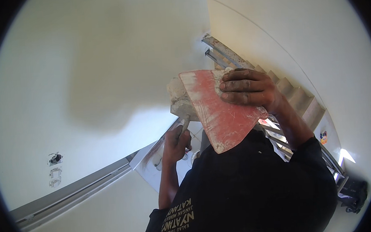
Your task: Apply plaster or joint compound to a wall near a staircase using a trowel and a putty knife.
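Observation:
My left hand (pixel 177 144) is closed around the handle of a putty knife (pixel 185 110), held upright with its wide grey blade at the top. Pale, wet-looking filler (pixel 176 90) sits on that blade. In my right hand (pixel 249 86) is a flat red plastic plastering blade (pixel 223 109), roughly triangular, scratched and smeared white. My right fingers lie across its upper right face, and the thumb is hidden. The red blade overlaps the putty knife's blade; whether the two touch I cannot tell. Dried filler coats my right fingers.
A large pale wall (pixel 105 57) stands on the left, with a socket opening (pixel 55 159) low on it. A grey metal rail (pixel 71 192) runs along its lower edge. To the right, stairs (pixel 296 94) with metal railing (pixel 228 51) descend beside a curved wall. A dark object (pixel 353 193) lies lower right.

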A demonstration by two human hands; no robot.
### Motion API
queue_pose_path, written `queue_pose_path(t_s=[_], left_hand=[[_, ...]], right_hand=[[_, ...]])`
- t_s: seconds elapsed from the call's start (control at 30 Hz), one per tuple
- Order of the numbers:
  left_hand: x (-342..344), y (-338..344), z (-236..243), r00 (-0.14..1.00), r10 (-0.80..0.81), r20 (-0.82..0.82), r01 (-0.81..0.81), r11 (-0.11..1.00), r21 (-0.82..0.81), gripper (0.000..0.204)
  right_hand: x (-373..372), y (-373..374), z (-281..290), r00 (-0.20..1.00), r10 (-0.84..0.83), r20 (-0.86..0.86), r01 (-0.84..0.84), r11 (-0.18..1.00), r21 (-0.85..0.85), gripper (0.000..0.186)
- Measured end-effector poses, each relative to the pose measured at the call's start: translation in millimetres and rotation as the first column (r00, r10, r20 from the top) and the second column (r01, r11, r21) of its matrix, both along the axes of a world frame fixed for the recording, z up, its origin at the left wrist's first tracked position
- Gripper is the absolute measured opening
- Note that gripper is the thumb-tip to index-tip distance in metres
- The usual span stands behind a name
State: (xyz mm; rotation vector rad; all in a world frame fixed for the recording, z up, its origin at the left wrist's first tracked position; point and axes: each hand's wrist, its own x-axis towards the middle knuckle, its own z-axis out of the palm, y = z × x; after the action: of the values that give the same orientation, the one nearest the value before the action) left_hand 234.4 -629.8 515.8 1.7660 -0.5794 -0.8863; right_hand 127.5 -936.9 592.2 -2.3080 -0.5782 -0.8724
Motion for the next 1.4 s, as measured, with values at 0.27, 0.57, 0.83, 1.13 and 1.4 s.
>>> queue_pose_path(t_s=[0.27,0.57,0.83,1.13,1.4], left_hand=[[13,11,-15,0.995,0.058,0.083,-0.031,0.955,-0.295,0.036],[12,19,-22,0.917,0.294,0.271,-0.217,0.935,-0.28,0.022],[33,11,-9,0.949,0.095,0.301,-0.026,0.974,-0.227,0.017],[54,11,-5,0.932,-0.175,0.318,0.174,0.984,0.032,0.014],[50,8,2,0.949,-0.143,0.281,0.093,0.978,0.184,0.016]], right_hand=[[-10,-13,-15,0.918,-0.102,-0.383,0.287,0.838,0.465,0.025],[24,6,6,0.807,0.316,-0.499,0.367,0.394,0.843,0.03],[44,32,36,0.608,0.443,-0.659,0.494,0.438,0.751,0.034],[47,25,-6,0.666,0.616,-0.421,0.34,0.252,0.906,0.03],[31,12,-30,0.765,0.522,-0.378,0.354,0.15,0.923,0.026]])
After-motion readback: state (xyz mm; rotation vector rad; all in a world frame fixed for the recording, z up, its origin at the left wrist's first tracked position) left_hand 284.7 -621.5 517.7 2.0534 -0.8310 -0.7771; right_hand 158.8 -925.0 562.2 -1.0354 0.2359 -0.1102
